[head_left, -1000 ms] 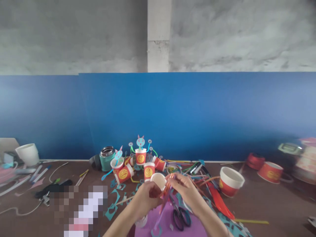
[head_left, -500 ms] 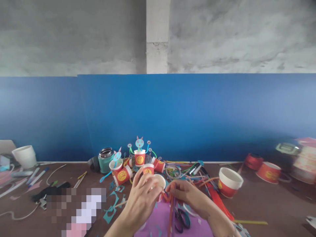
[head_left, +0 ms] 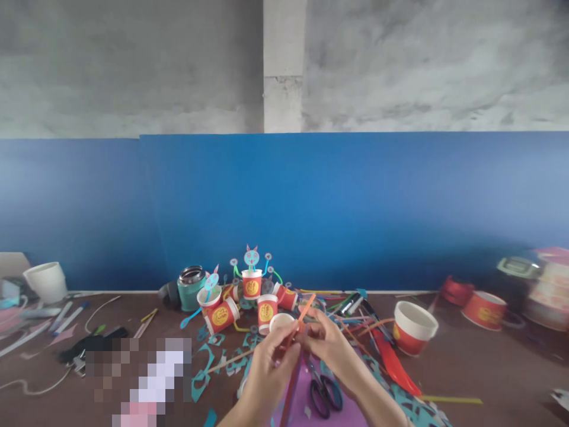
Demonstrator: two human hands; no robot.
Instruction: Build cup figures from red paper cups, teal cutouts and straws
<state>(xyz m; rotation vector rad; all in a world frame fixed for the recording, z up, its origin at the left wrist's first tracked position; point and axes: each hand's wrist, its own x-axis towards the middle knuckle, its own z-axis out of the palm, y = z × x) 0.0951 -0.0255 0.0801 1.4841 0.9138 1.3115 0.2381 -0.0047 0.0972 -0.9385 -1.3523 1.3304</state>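
Note:
Both my hands meet over a purple sheet (head_left: 351, 415). My left hand (head_left: 278, 362) pinches an orange pipe cleaner (head_left: 306, 309), one end of which slants up above the fingers. A darker length hangs down below the left hand. My right hand (head_left: 326, 344) is closed at the same spot, its fingertips on the pipe cleaner. Where the fingers meet, details are hidden. Just behind the hands is a white-rimmed paper cup (head_left: 281, 321), partly covered by the left fingers. Black-handled scissors (head_left: 326, 396) lie on the sheet under my right hand.
Behind stand red paper cups (head_left: 267, 313), one bearing a blue cat-faced figure (head_left: 251, 258), beside a teal flask (head_left: 191, 290). Teal paper scraps (head_left: 202, 385) lie left. Rightward are a larger red-and-white cup (head_left: 414, 329), a red packet (head_left: 395, 362) and a yellow strip (head_left: 451, 400). A blue panel (head_left: 284, 207) rises behind.
Both hands have drawn closer together, the left moving right and down, away from the cups. The orange pipe cleaner now points up above the fingers. More of the scissors shows.

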